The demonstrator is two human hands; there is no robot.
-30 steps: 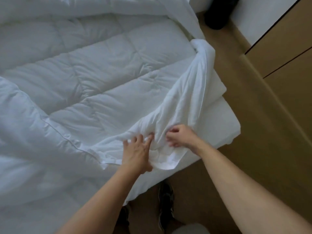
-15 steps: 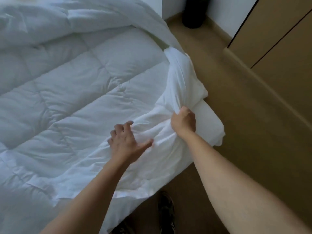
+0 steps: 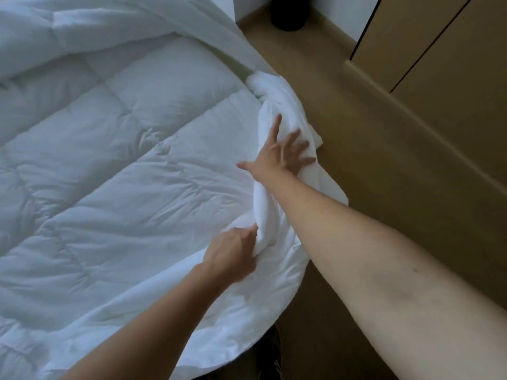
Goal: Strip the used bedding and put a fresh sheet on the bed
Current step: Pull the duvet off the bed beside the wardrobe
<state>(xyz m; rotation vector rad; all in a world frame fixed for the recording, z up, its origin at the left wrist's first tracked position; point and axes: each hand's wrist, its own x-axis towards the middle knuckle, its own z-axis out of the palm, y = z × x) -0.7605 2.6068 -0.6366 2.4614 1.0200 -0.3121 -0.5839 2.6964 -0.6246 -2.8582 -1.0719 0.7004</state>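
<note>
Across the left of the view the quilt [image 3: 123, 160] lies spread over the bed, puffy and, I judge, bulky rather than heavy. At its near right edge my left hand [image 3: 233, 253] has its fingers curled into the sheet [image 3: 262, 198], which is twisted into a limp rope along the bed's side. Farther up that rope my right hand [image 3: 277, 154] presses flat, fingers spread, gripping nothing. Thin cloth like this will sag and slip, so I would take a full fistful of the gathered part, not a loose corner.
</note>
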